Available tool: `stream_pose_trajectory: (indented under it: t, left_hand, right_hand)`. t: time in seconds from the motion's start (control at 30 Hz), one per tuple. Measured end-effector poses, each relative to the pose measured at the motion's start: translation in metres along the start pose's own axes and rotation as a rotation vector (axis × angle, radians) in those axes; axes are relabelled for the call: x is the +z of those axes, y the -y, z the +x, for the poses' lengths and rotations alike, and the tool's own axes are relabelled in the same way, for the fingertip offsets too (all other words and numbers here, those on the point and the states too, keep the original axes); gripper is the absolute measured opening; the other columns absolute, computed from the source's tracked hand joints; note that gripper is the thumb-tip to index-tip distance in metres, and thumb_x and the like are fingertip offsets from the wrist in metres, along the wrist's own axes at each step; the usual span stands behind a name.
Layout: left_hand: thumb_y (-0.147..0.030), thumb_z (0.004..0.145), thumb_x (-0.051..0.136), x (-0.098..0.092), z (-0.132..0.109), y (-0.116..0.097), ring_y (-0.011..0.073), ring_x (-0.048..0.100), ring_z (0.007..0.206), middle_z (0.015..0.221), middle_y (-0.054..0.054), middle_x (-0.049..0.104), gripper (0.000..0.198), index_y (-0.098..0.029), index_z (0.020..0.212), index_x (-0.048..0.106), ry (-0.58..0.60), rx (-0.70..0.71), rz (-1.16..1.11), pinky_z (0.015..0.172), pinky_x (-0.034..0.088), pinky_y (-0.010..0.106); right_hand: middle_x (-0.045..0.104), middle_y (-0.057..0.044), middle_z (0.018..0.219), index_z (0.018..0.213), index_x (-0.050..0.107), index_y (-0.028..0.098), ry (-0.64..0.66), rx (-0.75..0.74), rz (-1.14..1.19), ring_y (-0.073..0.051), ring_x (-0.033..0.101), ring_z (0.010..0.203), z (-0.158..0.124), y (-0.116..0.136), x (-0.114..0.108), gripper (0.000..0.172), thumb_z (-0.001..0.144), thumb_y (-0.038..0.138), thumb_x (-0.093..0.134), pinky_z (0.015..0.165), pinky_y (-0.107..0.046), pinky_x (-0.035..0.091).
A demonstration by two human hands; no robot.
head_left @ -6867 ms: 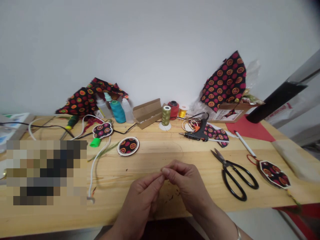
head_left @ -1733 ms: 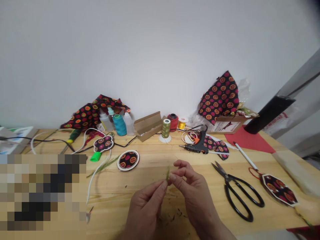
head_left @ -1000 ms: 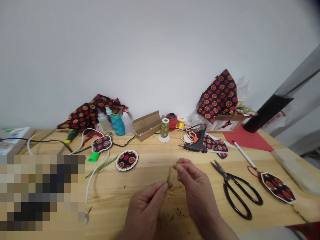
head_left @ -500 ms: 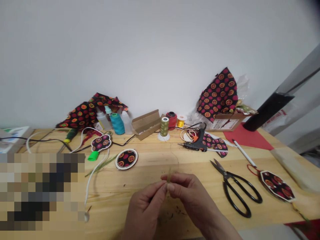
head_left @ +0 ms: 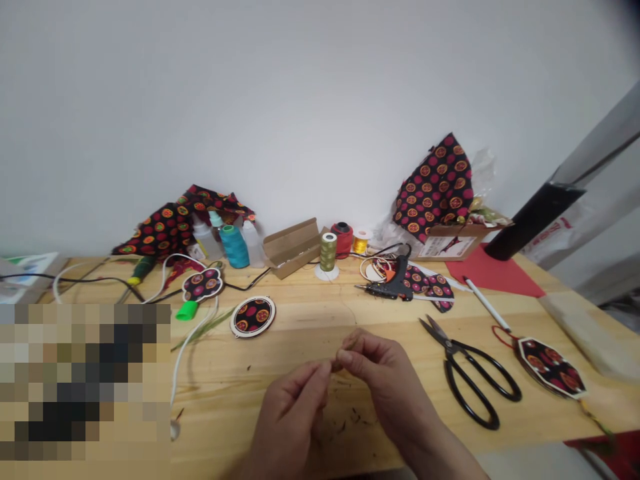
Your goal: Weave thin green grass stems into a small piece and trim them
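Note:
My left hand point(head_left: 295, 413) and my right hand point(head_left: 385, 380) meet above the near part of the wooden table point(head_left: 310, 313). Both are closed in a pinch, fingertips touching, around a small tuft of olive-green thread point(head_left: 345, 347) that barely shows between them. A thin thread runs from the hands toward the olive-green spool point(head_left: 328, 252) at the back. Small thread scraps lie on the wood below my hands.
Black scissors point(head_left: 470, 377) lie to the right, with a fabric-covered octagon point(head_left: 550, 367) and a white pen point(head_left: 486, 303) beyond. A black glue gun point(head_left: 393, 283), a round fabric disc point(head_left: 253, 315), patterned cloth point(head_left: 175, 223), a cardboard box point(head_left: 293, 245), bottles, spools and cables line the back.
The green tuft that stood up between my fingers is now almost covered. My right hand has come back against my left and closed over it.

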State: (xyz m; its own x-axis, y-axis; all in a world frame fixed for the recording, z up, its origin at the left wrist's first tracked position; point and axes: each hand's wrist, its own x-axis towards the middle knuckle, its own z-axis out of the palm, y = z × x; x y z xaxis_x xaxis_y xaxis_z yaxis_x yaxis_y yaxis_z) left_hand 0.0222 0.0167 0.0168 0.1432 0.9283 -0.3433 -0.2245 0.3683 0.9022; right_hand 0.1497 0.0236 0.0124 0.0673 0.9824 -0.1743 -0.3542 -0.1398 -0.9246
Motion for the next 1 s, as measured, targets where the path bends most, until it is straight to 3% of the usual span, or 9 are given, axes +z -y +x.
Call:
stream_pose_trajectory:
  t: [0.1, 0.23, 0.5, 0.7, 0.77, 0.83, 0.9, 1.0]
  left_hand:
    - [-0.045, 0.066, 0.069, 0.0, 0.002, 0.003, 0.0039, 0.022, 0.041, 0.047, -0.008, 0.033, 0.032, -0.015, 0.076, 0.072, 0.021, -0.132, -0.158, 0.037, 0.017, 0.016]
    - [-0.042, 0.067, 0.071, 0.0, 0.004, 0.002, 0.0026, 0.021, 0.04, 0.048, -0.009, 0.034, 0.029, -0.014, 0.074, 0.069, 0.079, -0.206, -0.181, 0.037, 0.015, 0.016]
    - [-0.04, 0.073, 0.067, -0.004, 0.004, 0.005, 0.0047, 0.02, 0.042, 0.05, -0.008, 0.034, 0.027, -0.015, 0.081, 0.069, 0.187, -0.197, -0.11, 0.037, 0.018, 0.017]
    - [-0.038, 0.076, 0.063, -0.007, 0.001, 0.0, 0.0066, 0.02, 0.044, 0.047, -0.009, 0.029, 0.024, -0.016, 0.075, 0.07, 0.261, -0.118, 0.037, 0.041, 0.017, 0.019]
    - [-0.036, 0.079, 0.06, -0.008, 0.0, -0.004, 0.008, 0.027, 0.046, 0.047, -0.007, 0.033, 0.024, -0.016, 0.069, 0.071, 0.265, -0.038, 0.153, 0.044, 0.024, 0.02]
    - [-0.032, 0.08, 0.059, -0.009, 0.001, -0.006, 0.0121, 0.043, 0.056, 0.054, -0.002, 0.048, 0.023, -0.019, 0.067, 0.073, 0.264, 0.091, 0.267, 0.056, 0.036, 0.022]
    - [-0.03, 0.08, 0.059, -0.01, 0.002, -0.009, 0.0201, 0.053, 0.086, 0.08, 0.004, 0.063, 0.019, -0.023, 0.073, 0.076, 0.239, 0.234, 0.359, 0.078, 0.04, 0.028]
    - [-0.03, 0.079, 0.06, -0.011, 0.004, -0.011, 0.0274, 0.037, 0.12, 0.121, 0.006, 0.057, 0.017, -0.029, 0.081, 0.077, 0.152, 0.35, 0.45, 0.098, 0.029, 0.037]
  right_hand:
    - [0.054, 0.002, 0.059, 0.049, 0.055, 0.016, -0.021, -0.026, -0.049, -0.014, 0.052, 0.064, 0.001, 0.002, 0.0, 0.023, 0.06, 0.022, 0.073, 0.066, -0.027, 0.038]
    - [0.057, 0.001, 0.061, 0.051, 0.059, 0.016, 0.017, -0.082, -0.083, -0.013, 0.052, 0.063, 0.004, 0.004, -0.002, 0.017, 0.064, 0.019, 0.07, 0.066, -0.027, 0.039]
    - [0.054, 0.002, 0.06, 0.047, 0.059, 0.016, 0.061, -0.128, -0.164, -0.01, 0.05, 0.061, 0.004, 0.009, -0.003, 0.019, 0.065, 0.014, 0.066, 0.061, -0.023, 0.039]
    - [0.05, 0.003, 0.058, 0.044, 0.054, 0.016, 0.124, -0.07, -0.157, -0.009, 0.047, 0.055, 0.002, 0.019, 0.002, 0.025, 0.064, 0.017, 0.069, 0.057, -0.023, 0.038]
    - [0.05, 0.003, 0.058, 0.043, 0.053, 0.016, 0.13, -0.065, -0.168, -0.01, 0.047, 0.056, 0.002, 0.02, 0.003, 0.026, 0.063, 0.018, 0.07, 0.056, -0.023, 0.038]
    - [0.051, 0.002, 0.06, 0.044, 0.054, 0.017, 0.137, -0.059, -0.181, -0.01, 0.047, 0.057, 0.001, 0.02, 0.004, 0.025, 0.063, 0.019, 0.07, 0.056, -0.024, 0.038]
    - [0.053, 0.002, 0.062, 0.044, 0.057, 0.017, 0.133, -0.067, -0.201, -0.011, 0.049, 0.059, 0.0, 0.02, 0.004, 0.023, 0.063, 0.018, 0.07, 0.058, -0.025, 0.04]
    - [0.058, 0.0, 0.068, 0.054, 0.068, 0.019, 0.154, -0.119, -0.216, -0.013, 0.054, 0.068, 0.0, 0.02, 0.002, 0.011, 0.065, 0.016, 0.071, 0.066, -0.026, 0.043]
